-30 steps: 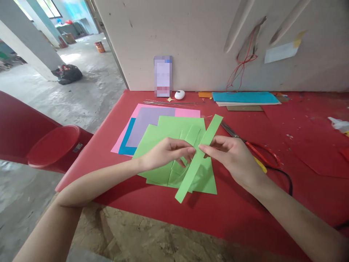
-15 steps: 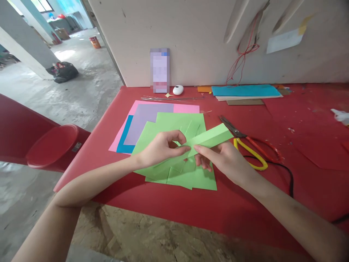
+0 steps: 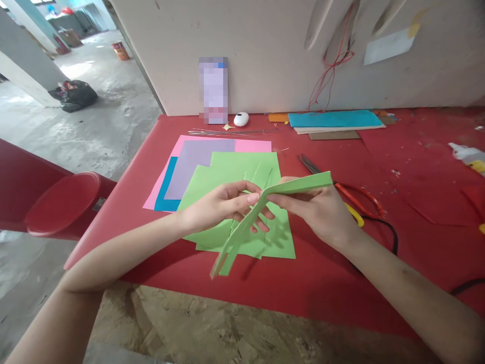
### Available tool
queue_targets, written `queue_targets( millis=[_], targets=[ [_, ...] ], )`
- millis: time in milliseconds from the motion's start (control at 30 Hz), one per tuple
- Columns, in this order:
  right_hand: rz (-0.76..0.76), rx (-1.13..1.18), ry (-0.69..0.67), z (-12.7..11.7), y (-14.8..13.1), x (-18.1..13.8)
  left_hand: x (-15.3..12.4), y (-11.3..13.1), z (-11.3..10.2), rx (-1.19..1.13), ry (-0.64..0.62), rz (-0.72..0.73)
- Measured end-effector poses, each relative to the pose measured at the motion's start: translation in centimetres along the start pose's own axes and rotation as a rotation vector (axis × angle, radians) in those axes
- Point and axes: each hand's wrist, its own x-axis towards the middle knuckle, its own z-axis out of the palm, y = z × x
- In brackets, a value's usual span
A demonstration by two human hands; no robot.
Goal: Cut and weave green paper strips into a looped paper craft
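Observation:
A long folded strip of light green paper is held in the air, bent near its middle so one half slants down toward the table's front edge. My left hand pinches it at the bend between thumb and fingers. Just to the right, my right hand grips the strip from below, thumb along its near side. Beneath both hands lie overlapping green paper sheets, with creased pieces on top. Scissors with red and yellow handles lie beyond my right hand, which partly hides them.
Pink, purple and blue paper lie under the green sheets. A phone leans on the wall beside a white oval object and thin wires. Folded blue paper lies at the back; a red bin stands left.
The strip has turned and now bends, its lower half swinging down toward me. My left fingers have closed in at the bend. The camera view has shifted slightly.

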Motion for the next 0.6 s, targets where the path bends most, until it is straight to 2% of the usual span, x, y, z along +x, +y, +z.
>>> queue_targets(
  millis=[200, 300, 433, 500, 600],
  targets=[
    [-0.047, 0.055, -0.073, 0.4, 0.4, -0.1, -0.1, 0.0, 0.0, 0.103, -0.024, 0.040],
    [-0.092, 0.046, -0.157, 0.0, 0.4, 0.0, -0.1, 0.2, 0.1, 0.151, 0.048, -0.021],
    [-0.153, -0.096, -0.328, -0.5, 0.4, 0.0, -0.1, 0.5, 0.3, 0.214, 0.189, -0.069],
    [-0.149, -0.138, -0.271, -0.1, 0.5, -0.1, -0.2, 0.5, 0.6, 0.257, 0.259, -0.049],
    [-0.109, -0.102, -0.086, 1.2, 0.8, -0.5, -0.6, 0.3, 1.2, 0.384, 0.321, 0.013]
  ],
)
